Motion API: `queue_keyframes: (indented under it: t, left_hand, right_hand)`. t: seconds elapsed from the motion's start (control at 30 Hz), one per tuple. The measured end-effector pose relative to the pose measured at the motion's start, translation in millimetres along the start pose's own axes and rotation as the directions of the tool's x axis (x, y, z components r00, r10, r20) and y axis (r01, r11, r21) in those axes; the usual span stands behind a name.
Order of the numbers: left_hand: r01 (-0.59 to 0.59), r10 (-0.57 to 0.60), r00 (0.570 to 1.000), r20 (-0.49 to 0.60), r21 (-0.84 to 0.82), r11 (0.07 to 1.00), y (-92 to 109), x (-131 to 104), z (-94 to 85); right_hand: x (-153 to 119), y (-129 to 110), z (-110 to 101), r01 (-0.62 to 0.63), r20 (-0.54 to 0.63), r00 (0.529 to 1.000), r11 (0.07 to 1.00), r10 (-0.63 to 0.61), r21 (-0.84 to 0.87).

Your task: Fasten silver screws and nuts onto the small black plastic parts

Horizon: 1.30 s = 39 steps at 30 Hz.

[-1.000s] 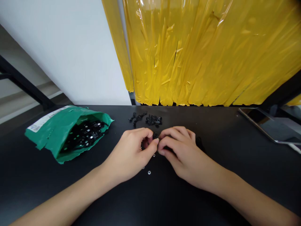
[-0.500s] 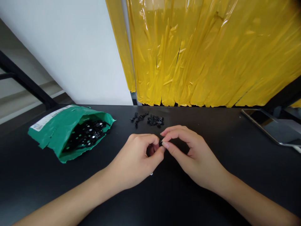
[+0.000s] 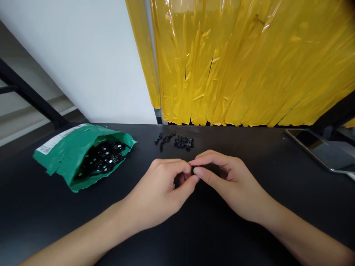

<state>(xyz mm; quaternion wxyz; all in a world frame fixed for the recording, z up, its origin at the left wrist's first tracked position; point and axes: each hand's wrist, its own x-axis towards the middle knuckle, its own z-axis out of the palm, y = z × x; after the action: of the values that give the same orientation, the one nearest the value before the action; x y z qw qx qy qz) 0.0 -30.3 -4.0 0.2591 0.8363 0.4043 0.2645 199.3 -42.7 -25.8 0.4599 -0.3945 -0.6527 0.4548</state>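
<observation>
Going from L to R, first comes the green bag, which lies on the black table w/ its mouth open toward the hands. Inside it is a heap of black pieces w/ small round shiny spots, and a white label is on its top side. Next is the L hand, w/ fingers curled and the thumb pressed toward them, gripping the small black part at its L side. A tiny pale thing shows btwn this thumb and the fingers; whether it is held, I cannot tell. Behind the hands, on the table, lie a few loose black bits, and just to the R of them a small black pile. The black part is btwn the fingertips of both hands, mostly covered, so its exact shape is not clear. The R hand pinches it from the R w/ thumb and forefinger, and the two hands touch or nearly touch there. At far R, well apart from the R hand, a phone lies flat, w/ a white cable at its near end. Yellow plastic sheet hangs behind the table.
</observation>
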Motion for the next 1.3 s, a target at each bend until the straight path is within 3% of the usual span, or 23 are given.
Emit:
queue_keyframes:
  t: [0.3, 0.5, 0.77, 0.97, 1.17, 1.3]
  left_hand:
    - [0.053, -0.053, 0.999, -0.006, -0.038, 0.998, -2, 2, -6.1]
    - [0.099, -0.094, 0.992, 0.088, -0.053, 0.994, 0, 1, -10.3]
    - [0.097, -0.086, 0.981, 0.175, -0.053, 0.994, -3, 1, -9.5]
    - [0.097, -0.081, 0.971, 0.226, -0.056, 0.994, -4, 2, -11.0]
    - [0.013, -0.004, 0.983, 0.183, -0.049, 0.999, -5, 3, -10.5]
    - [-0.025, 0.026, 0.991, 0.134, -0.013, 1.000, -9, 7, -9.6]
  right_hand:
    - [0, 5, 3, -0.035, -0.207, 0.978, 0.999, 0.033, -0.005]
    - [-2, 3, 8, -0.031, -0.200, 0.979, 0.999, 0.038, 0.036]
    - [0, 2, 6, 0.095, -0.171, 0.979, 0.990, -0.112, -0.104]
    - [-1, -1, 3, 0.119, -0.127, 0.983, 0.987, -0.132, -0.103]
    - [-5, -5, 7, 0.053, -0.110, 0.992, 0.997, -0.059, -0.054]
    - [0, -14, -1, 0.074, -0.048, 0.995, 0.971, -0.087, -0.227]
